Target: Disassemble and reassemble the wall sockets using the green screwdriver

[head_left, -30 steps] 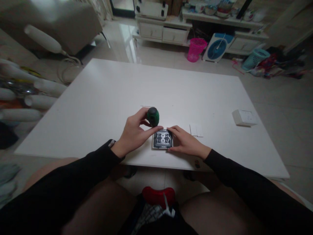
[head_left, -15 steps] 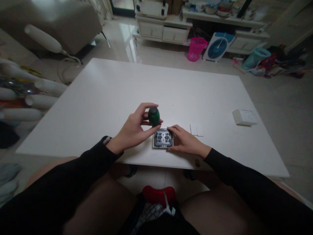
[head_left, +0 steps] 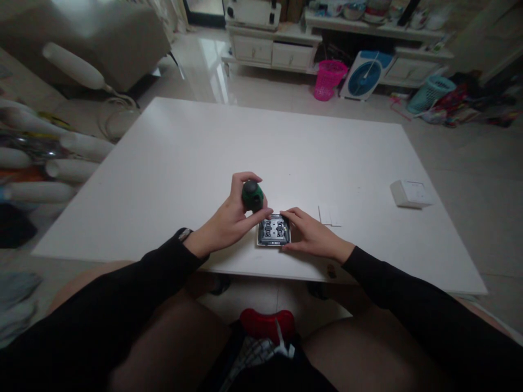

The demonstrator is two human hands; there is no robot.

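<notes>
My left hand (head_left: 229, 220) is closed around the green and black handle of a screwdriver (head_left: 253, 197). The handle's dark end faces up toward me, and the shaft and tip are hidden below it. Under and just right of it lies a square wall switch plate (head_left: 273, 231), its black inner frame facing up with a pale rim. My right hand (head_left: 312, 234) grips this plate by its right side, with fingers at the top right corner and thumb at the lower right. Thin white flat pieces (head_left: 329, 215) lie on the table beyond my right hand.
A small white box (head_left: 409, 194) stands near the right edge of the white table (head_left: 196, 147). A small brown item (head_left: 331, 271) lies at the front edge. On the floor beyond are a pink basket (head_left: 329, 80) and a blue fan (head_left: 365, 77).
The screwdriver handle has tilted and shifted slightly left, and my left hand's grip on it has turned a little. My right hand keeps its hold on the switch plate.
</notes>
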